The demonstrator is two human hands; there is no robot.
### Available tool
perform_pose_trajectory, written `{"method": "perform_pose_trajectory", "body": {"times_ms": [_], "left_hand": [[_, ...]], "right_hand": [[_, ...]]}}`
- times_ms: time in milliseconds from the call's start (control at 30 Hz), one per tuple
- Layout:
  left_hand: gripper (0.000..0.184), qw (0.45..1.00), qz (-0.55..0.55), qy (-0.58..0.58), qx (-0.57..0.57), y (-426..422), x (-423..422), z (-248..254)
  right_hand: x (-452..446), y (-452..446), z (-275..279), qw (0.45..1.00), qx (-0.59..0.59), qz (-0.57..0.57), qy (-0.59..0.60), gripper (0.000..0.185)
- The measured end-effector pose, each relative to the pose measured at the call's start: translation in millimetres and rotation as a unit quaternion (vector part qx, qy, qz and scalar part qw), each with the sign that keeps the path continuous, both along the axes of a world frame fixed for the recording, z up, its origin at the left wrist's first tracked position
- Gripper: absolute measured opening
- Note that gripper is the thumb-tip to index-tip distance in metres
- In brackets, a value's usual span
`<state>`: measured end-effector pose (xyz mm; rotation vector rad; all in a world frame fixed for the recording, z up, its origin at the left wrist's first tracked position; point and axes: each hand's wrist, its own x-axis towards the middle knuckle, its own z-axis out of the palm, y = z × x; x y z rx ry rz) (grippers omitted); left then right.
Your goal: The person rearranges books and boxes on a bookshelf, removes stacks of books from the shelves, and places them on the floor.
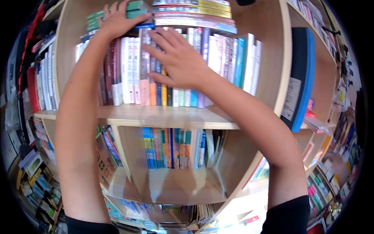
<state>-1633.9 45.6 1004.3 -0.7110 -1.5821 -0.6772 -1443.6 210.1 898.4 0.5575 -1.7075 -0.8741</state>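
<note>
Green books (pixel 134 6) lie flat atop a row of upright books (pixel 136 70).

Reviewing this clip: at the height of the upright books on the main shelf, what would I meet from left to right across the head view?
Red book, left forearm, maroon book, right hand, teal book, black-and-blue folder.

Left hand (pixel 117 20) on the green books (pixel 134 11) stacked atop the upright row; right hand (pixel 177 58), fingers spread, before the spines of the upright books (pixel 130 70) on the wooden shelf (pixel 163 116).
</note>
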Motion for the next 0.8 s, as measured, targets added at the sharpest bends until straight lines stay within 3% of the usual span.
{"method": "perform_pose_trajectory", "body": {"times_ms": [133,200,267,300,333,367,400,433,500,567,633,800], "left_hand": [[0.109,0.998,0.030,0.013,-0.046,-15.2,-24.9,8.7],[0.104,0.992,0.086,-0.059,-0.069,-27.4,2.8,-1.3],[0.100,0.992,0.108,-0.008,-0.058,-36.1,10.5,-16.1],[0.093,0.992,0.113,0.020,-0.059,-40.0,17.2,-22.6],[0.087,0.990,0.118,0.048,-0.059,-41.8,26.3,-30.4],[0.087,0.990,0.112,0.053,-0.063,-40.4,38.8,-38.7],[0.082,0.989,0.100,0.091,-0.065,-39.6,51.2,-48.3],[0.076,0.985,0.088,0.129,-0.066,-40.0,63.7,-58.0],[0.072,0.986,0.028,0.142,-0.083,-33.5,110.9,-82.9],[0.067,0.983,-0.032,0.150,-0.102,-19.9,168.3,-109.7],[0.062,0.963,-0.158,0.156,-0.154,6.9,234.6,-128.7],[0.058,0.946,-0.169,0.185,-0.207,59.0,334.1,-137.0]], "right_hand": [[-5.0,-0.4,-4.1,1.000,-0.012,-0.001,0.022,0.068],[17.4,-20.2,-3.3,0.997,0.001,-0.060,0.039,0.061],[41.5,-35.7,-17.4,0.997,-0.056,-0.044,-0.009,0.050],[52.8,-38.2,-28.4,0.997,-0.077,0.021,-0.023,0.043],[65.5,-40.9,-41.6,0.994,-0.071,0.078,-0.018,0.033],[79.8,-45.1,-55.8,0.997,-0.044,0.057,-0.013,0.020],[92.7,-46.0,-72.2,0.995,-0.031,0.095,-0.025,0.010],[114.5,-52.1,-88.9,0.997,-0.023,0.042,-0.062,0.009],[165.3,-54.4,-121.2,0.991,-0.024,0.043,-0.125,0.009],[211.7,-45.8,-152.5,0.992,0.000,0.082,-0.098,0.009],[269.8,-25.8,-185.8,0.958,-0.096,0.086,-0.257,0.008],[353.6,25.8,-196.7,0.962,-0.110,-0.014,-0.251,0.007]]}}
